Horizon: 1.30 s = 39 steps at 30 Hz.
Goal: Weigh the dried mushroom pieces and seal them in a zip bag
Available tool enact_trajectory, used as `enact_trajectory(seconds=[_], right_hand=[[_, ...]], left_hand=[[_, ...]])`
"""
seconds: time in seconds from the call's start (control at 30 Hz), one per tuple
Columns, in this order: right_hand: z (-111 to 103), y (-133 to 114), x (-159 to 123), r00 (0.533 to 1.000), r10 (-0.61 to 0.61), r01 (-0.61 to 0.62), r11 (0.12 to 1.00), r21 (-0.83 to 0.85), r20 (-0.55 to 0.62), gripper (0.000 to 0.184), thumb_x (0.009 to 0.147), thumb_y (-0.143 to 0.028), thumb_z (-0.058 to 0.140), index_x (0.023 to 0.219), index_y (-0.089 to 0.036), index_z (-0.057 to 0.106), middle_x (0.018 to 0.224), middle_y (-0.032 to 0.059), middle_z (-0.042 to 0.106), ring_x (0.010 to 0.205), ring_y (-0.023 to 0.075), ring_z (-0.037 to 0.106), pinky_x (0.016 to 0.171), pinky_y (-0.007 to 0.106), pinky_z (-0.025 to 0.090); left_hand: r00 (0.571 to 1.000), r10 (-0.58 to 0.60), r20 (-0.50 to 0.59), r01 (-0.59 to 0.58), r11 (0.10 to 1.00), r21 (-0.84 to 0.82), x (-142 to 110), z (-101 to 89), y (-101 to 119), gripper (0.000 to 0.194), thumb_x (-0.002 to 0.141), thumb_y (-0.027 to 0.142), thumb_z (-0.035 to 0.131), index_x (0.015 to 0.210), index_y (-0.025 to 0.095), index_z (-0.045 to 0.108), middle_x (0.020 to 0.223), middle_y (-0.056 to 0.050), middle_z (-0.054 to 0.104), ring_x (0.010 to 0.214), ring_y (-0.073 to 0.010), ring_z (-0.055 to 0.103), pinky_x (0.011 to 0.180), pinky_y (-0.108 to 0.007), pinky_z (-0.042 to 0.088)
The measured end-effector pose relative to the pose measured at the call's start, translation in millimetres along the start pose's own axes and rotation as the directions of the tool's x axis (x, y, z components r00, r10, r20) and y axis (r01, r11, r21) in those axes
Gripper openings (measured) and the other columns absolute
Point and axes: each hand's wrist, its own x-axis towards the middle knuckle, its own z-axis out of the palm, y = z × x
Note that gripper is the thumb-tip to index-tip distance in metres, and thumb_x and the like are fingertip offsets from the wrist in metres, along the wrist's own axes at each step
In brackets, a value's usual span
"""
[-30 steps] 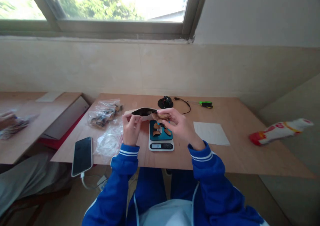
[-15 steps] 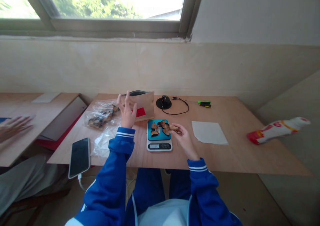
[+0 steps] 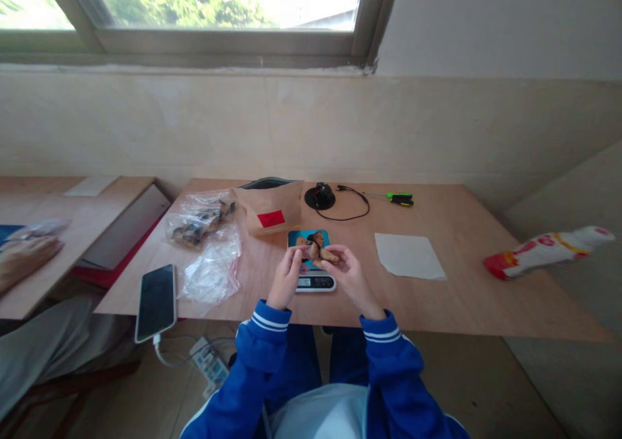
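Over the kitchen scale (image 3: 317,284), my left hand (image 3: 287,276) and my right hand (image 3: 350,276) come close together, fingers pinched. Brown dried mushroom pieces (image 3: 328,256) are gripped in my right fingers. My left fingertips close on the left side of the same cluster; how many pieces each hand has is hidden. More dried mushroom pieces (image 3: 319,237) lie behind on the scale's blue top, partly covered by my hands. The scale's display is lit, its digits too small to read.
Plastic bags of dried pieces (image 3: 194,228), a crumpled clear bag (image 3: 211,270), a paper bag (image 3: 269,206) and a phone (image 3: 155,303) are left. A black round-based device (image 3: 321,197), screwdrivers (image 3: 400,198), white paper (image 3: 409,256) and a bottle (image 3: 544,251) stand beyond. A co-worker's hand (image 3: 24,258) is far left.
My left hand has come down from in front of the paper bag to the scale, its spread fingers now closed. My right hand has moved slightly left with its pieces.
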Motion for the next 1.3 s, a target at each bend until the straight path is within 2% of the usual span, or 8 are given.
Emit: enact_trajectory(seconds=[0.13,0.23,0.43,0.6,0.77,0.87,1.07,1.3], right_hand=[[7.1,-6.7,-0.9,0.995,-0.035,0.044,0.994,-0.104,0.089,0.035,0.077,-0.04,0.069,0.102,-0.02,0.057,0.104,0.0066,0.065,0.098,0.0192,0.065,0.083,0.032,0.056],[14.1,-15.4,1.9,0.98,-0.081,0.122,0.966,-0.228,0.182,0.027,0.083,-0.037,0.063,0.104,-0.02,0.057,0.104,0.0065,0.067,0.098,0.0187,0.065,0.081,0.031,0.055],[26.6,-27.5,12.5,0.95,-0.153,0.255,0.883,-0.393,0.272,0.024,0.087,-0.033,0.059,0.107,-0.021,0.053,0.107,0.0075,0.066,0.098,0.0196,0.065,0.084,0.035,0.053],[20.4,-23.5,18.7,0.959,-0.162,0.256,0.848,-0.463,0.233,0.025,0.088,-0.033,0.056,0.11,-0.021,0.052,0.106,0.0086,0.066,0.094,0.0191,0.066,0.081,0.033,0.054],[4.3,-13.0,17.9,0.975,-0.141,0.214,0.813,-0.542,0.174,0.025,0.089,-0.035,0.053,0.107,-0.019,0.058,0.098,0.0077,0.07,0.085,0.0193,0.068,0.075,0.032,0.054],[-0.7,-6.2,16.0,0.975,-0.155,0.218,0.796,-0.565,0.158,0.026,0.088,-0.036,0.054,0.108,-0.02,0.06,0.096,0.0072,0.071,0.081,0.0191,0.068,0.073,0.032,0.054],[-5.4,8.6,18.1,0.958,-0.252,0.278,0.688,-0.67,0.138,0.02,0.086,-0.031,0.057,0.1,-0.019,0.064,0.093,0.0089,0.068,0.086,0.0221,0.065,0.079,0.036,0.053],[-6.7,20.2,14.0,0.942,-0.306,0.279,0.501,-0.819,0.134,0.019,0.086,-0.032,0.06,0.098,-0.019,0.068,0.102,0.0118,0.06,0.099,0.0279,0.057,0.089,0.044,0.047]], left_hand=[[0.996,-0.087,0.033,0.09,0.99,-0.105,0.0,5.0,6.6,0.054,0.085,0.068,0.044,0.094,0.016,0.055,0.068,0.001,0.058,0.052,-0.0109,0.056,0.05,-0.023,0.046],[0.996,-0.083,-0.03,0.081,0.995,-0.065,2.7,5.2,13.7,0.047,0.085,0.065,0.047,0.09,0.019,0.053,0.065,0.004,0.053,0.048,-0.009,0.05,0.043,-0.02,0.039],[0.988,0.045,-0.149,-0.024,0.99,0.138,13.5,1.9,21.8,0.035,0.093,0.053,0.043,0.082,0.02,0.049,0.068,0.002,0.057,0.065,-0.0123,0.059,0.06,-0.022,0.045],[0.994,0.042,-0.104,-0.031,0.994,0.105,16.4,0.0,19.4,0.04,0.096,0.052,0.034,0.097,0.019,0.057,0.084,-0.002,0.062,0.072,-0.0131,0.061,0.061,-0.023,0.047],[1.0,-0.001,-0.015,0.002,0.998,0.055,14.2,0.9,3.5,0.04,0.091,0.051,0.048,0.106,0.016,0.06,0.076,0.0,0.06,0.059,-0.0101,0.054,0.059,-0.023,0.046],[0.999,0.007,0.041,-0.008,1.0,0.028,11.5,2.9,-5.4,0.04,0.089,0.049,0.053,0.11,0.015,0.06,0.085,-0.004,0.064,0.069,-0.0129,0.06,0.064,-0.025,0.049],[0.969,0.228,-0.094,-0.182,0.918,0.353,9.7,-3.1,-23.3,0.023,0.092,0.03,0.051,0.105,0.015,0.063,0.102,-0.009,0.06,0.091,-0.0181,0.061,0.081,-0.034,0.051],[0.936,0.348,0.047,-0.29,0.691,0.662,9.9,-13.2,-50.9,0.024,0.087,0.014,0.054,0.105,0.021,0.067,0.102,-0.007,0.057,0.099,-0.0216,0.057,0.091,-0.041,0.05]])
